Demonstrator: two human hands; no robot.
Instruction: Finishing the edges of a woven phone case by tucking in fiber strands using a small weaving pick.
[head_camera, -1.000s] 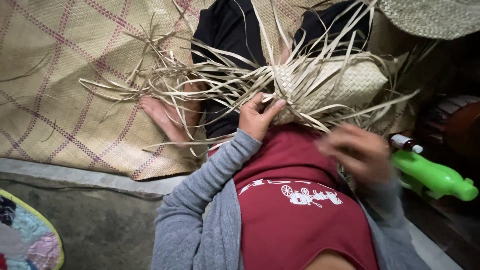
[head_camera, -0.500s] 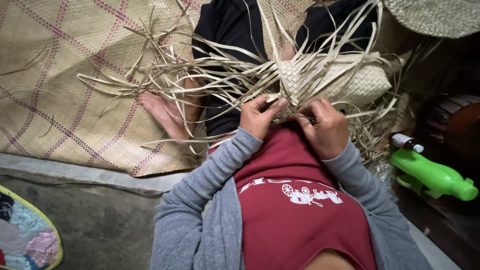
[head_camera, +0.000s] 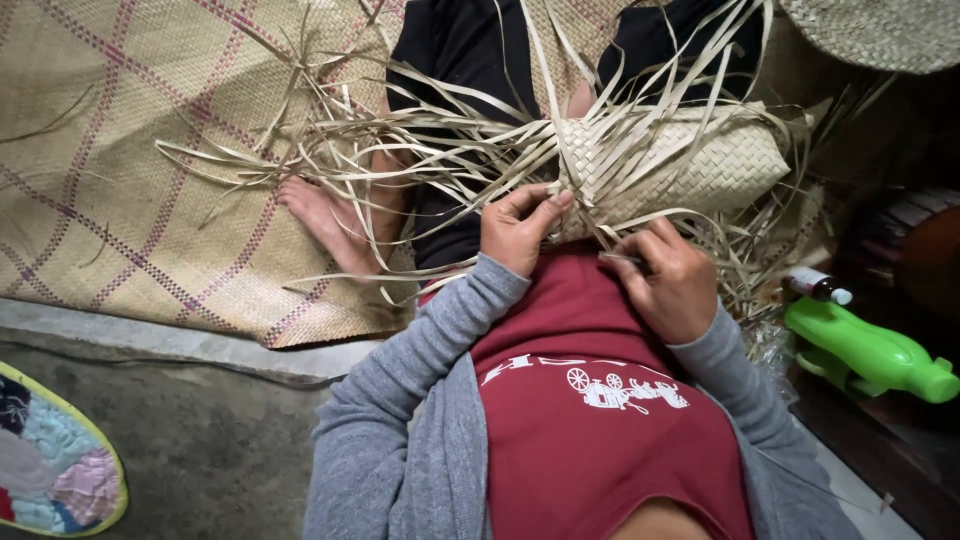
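— Weaving (head_camera: 680, 160) of pale straw, half done, lies across the lap at about one o'clock from the middle of the view, its loose strips (head_camera: 400, 150) fanning out toward nine and twelve o'clock.

— And the hands?

— Left hand (head_camera: 515, 230) pinches the woven edge, fingers closed on it. Right hand (head_camera: 670, 280), at about four o'clock from the left one, is curled shut on a strip just beneath the piece.

— What is underneath?

— A tan woven mat (head_camera: 130, 170) crossed with purple lines fills the nine to eleven o'clock side. It ends on a pale ledge (head_camera: 150, 340); below that, grey concrete floor (head_camera: 200, 450).

— Anything else around?

— A patchwork cushion (head_camera: 50, 460) with a yellow rim at seven o'clock. A green spray bottle (head_camera: 870, 355) at four o'clock, a small white-capped bottle (head_camera: 815, 285) just beside it. A bare foot (head_camera: 320, 215) rests on the mat under the strips. Another woven piece (head_camera: 880, 30) at one o'clock, top corner.

— Does anything block the view?

— Loose strips cross over the black-clad legs (head_camera: 460, 60) and hide part of the fingers.
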